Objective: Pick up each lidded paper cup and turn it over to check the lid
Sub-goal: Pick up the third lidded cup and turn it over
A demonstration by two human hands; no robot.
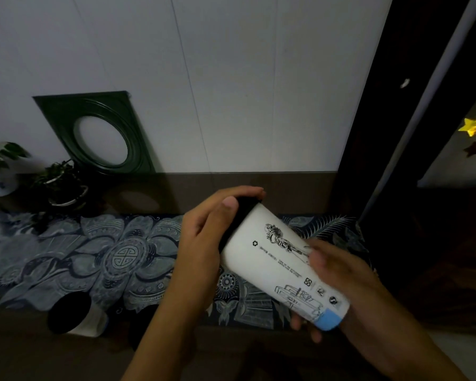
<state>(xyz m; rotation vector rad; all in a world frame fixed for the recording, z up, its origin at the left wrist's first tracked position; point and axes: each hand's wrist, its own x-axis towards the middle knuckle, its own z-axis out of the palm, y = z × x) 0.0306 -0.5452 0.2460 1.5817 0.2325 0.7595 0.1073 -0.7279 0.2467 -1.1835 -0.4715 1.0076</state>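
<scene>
I hold a white paper cup (pixel 270 257) with black drawings and a blue band at its base, tilted on its side above the patterned cloth. Its black lid (pixel 242 209) points up and to the left. My left hand (pixel 204 232) wraps over the lid end, thumb on the lid's rim. My right hand (pixel 338 281) grips the base end from the right. A second white cup with a black lid (pixel 72 312) stands on the table at the lower left, apart from both hands.
A blue patterned cloth (pixel 121 257) covers the table. Two potted plants (pixel 63 182) and a dark green frame with a round opening (pixel 99 133) stand at the back left against the white wall. A dark post (pixel 368 133) rises on the right.
</scene>
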